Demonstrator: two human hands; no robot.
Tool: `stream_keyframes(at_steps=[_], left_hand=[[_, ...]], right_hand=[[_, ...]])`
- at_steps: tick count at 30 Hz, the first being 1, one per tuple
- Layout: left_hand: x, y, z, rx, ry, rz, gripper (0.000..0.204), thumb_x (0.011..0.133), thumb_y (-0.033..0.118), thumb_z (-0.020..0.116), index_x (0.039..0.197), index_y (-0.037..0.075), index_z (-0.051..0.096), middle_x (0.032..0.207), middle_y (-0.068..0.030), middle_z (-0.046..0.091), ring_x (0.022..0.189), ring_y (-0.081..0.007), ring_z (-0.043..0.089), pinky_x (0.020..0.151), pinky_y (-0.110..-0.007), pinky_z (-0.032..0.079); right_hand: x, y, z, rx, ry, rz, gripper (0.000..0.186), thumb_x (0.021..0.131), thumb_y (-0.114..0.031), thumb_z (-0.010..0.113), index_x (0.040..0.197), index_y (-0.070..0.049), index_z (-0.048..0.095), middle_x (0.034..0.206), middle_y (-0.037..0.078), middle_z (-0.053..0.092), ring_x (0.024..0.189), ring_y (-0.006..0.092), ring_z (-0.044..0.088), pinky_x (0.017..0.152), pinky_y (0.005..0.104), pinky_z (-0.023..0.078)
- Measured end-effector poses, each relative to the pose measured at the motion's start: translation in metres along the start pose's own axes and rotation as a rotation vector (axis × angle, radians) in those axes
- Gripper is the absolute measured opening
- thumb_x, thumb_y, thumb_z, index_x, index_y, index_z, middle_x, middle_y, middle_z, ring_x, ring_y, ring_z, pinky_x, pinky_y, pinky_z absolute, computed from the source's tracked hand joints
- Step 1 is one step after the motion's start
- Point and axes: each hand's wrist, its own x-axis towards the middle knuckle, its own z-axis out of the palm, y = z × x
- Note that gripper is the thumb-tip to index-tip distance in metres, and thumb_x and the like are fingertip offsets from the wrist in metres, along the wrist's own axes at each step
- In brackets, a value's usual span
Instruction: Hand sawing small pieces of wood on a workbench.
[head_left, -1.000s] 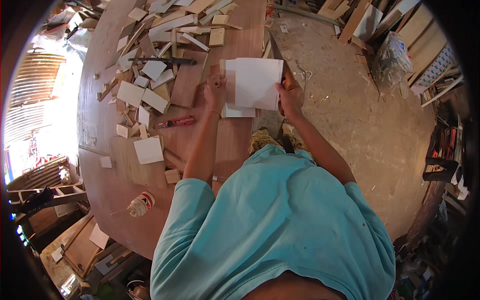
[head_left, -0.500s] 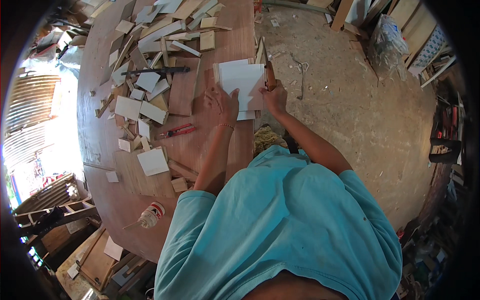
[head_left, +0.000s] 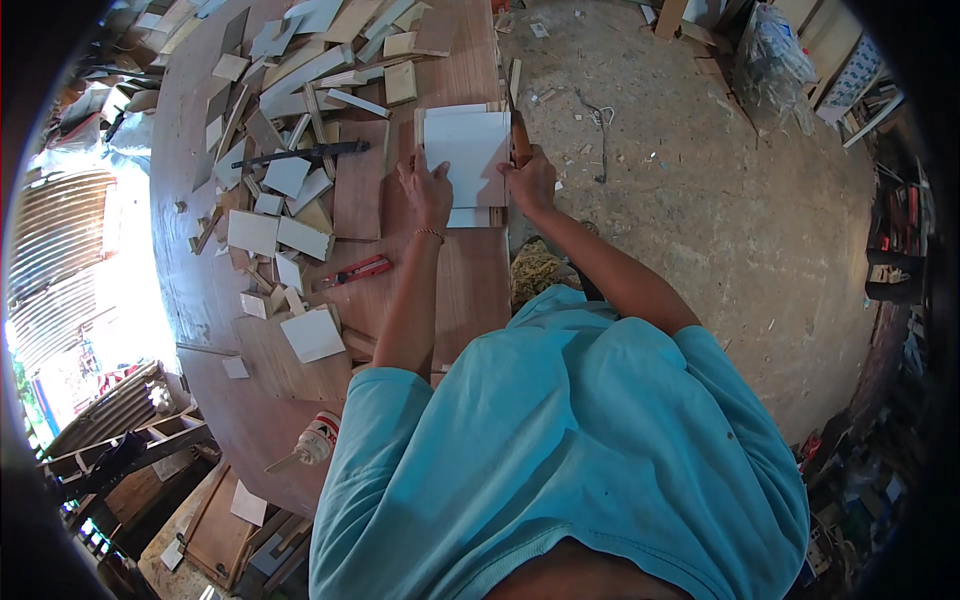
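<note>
A white rectangular board point(head_left: 466, 150) lies on stacked pieces with pale wood edges, at the right edge of the brown tabletop. My left hand point(head_left: 428, 192) is at the stack's left side, fingers along the edge and thumb on the white face, holding it. My right hand point(head_left: 530, 182) is closed around a tool with a brown wooden handle point(head_left: 521, 143), upright against the board's right edge. My right thumb reaches toward the board. The tool's working end is too thin and dark to make out. Red-handled pliers or cutters point(head_left: 356, 272) lie left of my left forearm.
Many white and bare wood offcuts point(head_left: 254, 232) cover the table's left and far parts, with a long black tool point(head_left: 300, 155) across them. A white glue bottle point(head_left: 318, 438) lies near my left sleeve. A plastic bag point(head_left: 775, 58) stands by leaning boards at the far right.
My left fingers have drawn in from lying spread to the board's left edge. My right hand stays on the handle, now closer against the board. The whole view has shifted slightly.
</note>
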Motion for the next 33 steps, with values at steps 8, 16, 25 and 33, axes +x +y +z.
stream_keyframes(at_steps=[8,16,25,33], left_hand=[[-0.005,0.013,-0.006,0.004,-0.062,-0.14,0.052,0.08,0.013,0.059,0.126,0.0,0.04,0.119,-0.0244,0.041,0.115,-0.0419,0.035,0.098,-0.046,0.027],[-0.016,0.017,0.006,0.113,0.015,-0.141,0.053,0.081,0.014,0.056,0.127,-0.002,0.037,0.118,-0.0251,0.041,0.114,-0.042,0.035,0.098,-0.046,0.026],[-0.017,0.002,0.015,0.13,0.126,0.001,0.051,0.08,0.014,0.058,0.125,0.001,0.04,0.109,-0.0207,0.041,0.1,-0.0359,0.042,0.085,-0.041,0.035],[-0.015,0.019,0.005,0.109,0.042,-0.08,0.054,0.08,0.015,0.057,0.129,0.004,0.036,0.113,-0.0218,0.038,0.106,-0.0359,0.038,0.088,-0.049,0.03]], right_hand=[[0.011,0.003,0.008,-0.043,0.016,-0.017,0.035,0.063,-0.017,0.077,0.086,-0.001,0.056,0.08,0.014,0.064,0.076,0.0288,0.063,0.068,0.0367,0.048],[0.018,0.005,0.003,0.025,0.016,-0.051,0.035,0.062,-0.018,0.076,0.084,0.0,0.055,0.075,0.017,0.063,0.073,0.0343,0.062,0.066,0.0414,0.048],[0.018,0.005,0.003,0.055,0.013,-0.06,0.036,0.062,-0.017,0.076,0.085,0.001,0.055,0.076,0.017,0.063,0.073,0.0328,0.063,0.067,0.0405,0.048],[0.02,0.005,0.001,0.028,0.01,-0.027,0.036,0.061,-0.016,0.077,0.085,0.0,0.055,0.077,0.017,0.063,0.074,0.0325,0.062,0.067,0.0397,0.048]])
